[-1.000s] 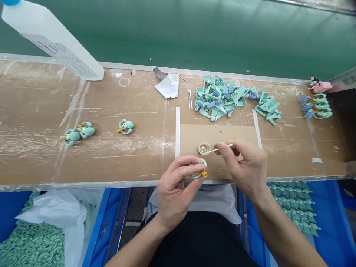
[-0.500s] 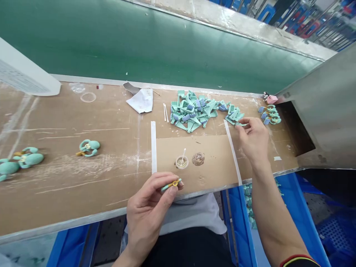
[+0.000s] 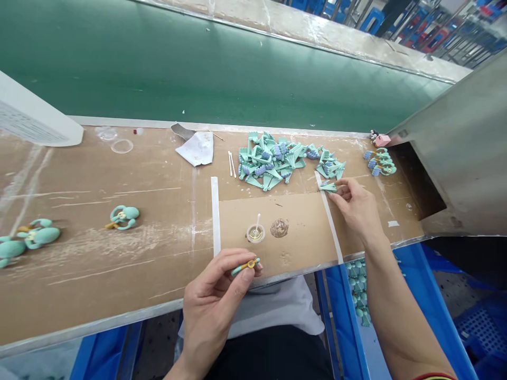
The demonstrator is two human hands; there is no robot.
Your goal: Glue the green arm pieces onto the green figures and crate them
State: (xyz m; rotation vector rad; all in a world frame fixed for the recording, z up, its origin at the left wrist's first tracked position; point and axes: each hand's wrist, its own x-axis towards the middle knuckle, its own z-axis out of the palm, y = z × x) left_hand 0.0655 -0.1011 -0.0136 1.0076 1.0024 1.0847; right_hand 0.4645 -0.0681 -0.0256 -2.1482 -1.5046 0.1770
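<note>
My left hand [image 3: 219,295] pinches a small teal-and-yellow plastic part [image 3: 246,266] above the front edge of the bench; its far side is hidden by my fingers. Over to the right, my right hand [image 3: 354,206] holds a fan-shaped teal plastic piece [image 3: 327,187] by one end, just in front of the pile. That pile [image 3: 269,161] consists of several similar teal pieces, some with purple-blue bumpy ends. Between my hands a small clear cup [image 3: 255,234] stands on the cardboard, a white swab stick [image 3: 259,220] leaning upright in it.
White swabs [image 3: 232,164] and a torn white sheet [image 3: 197,149] lie left of the pile. Teal ring-shaped pieces [image 3: 125,215] rest at left, others [image 3: 380,161] at far right beside a metal housing [image 3: 471,158]. A blue bin [image 3: 344,316] with teal parts sits below the bench.
My right hand has drawn back from the pile toward me, bringing one fan-shaped teal piece with it. The left hand keeps its pinch almost in place. The view has shifted slightly.
</note>
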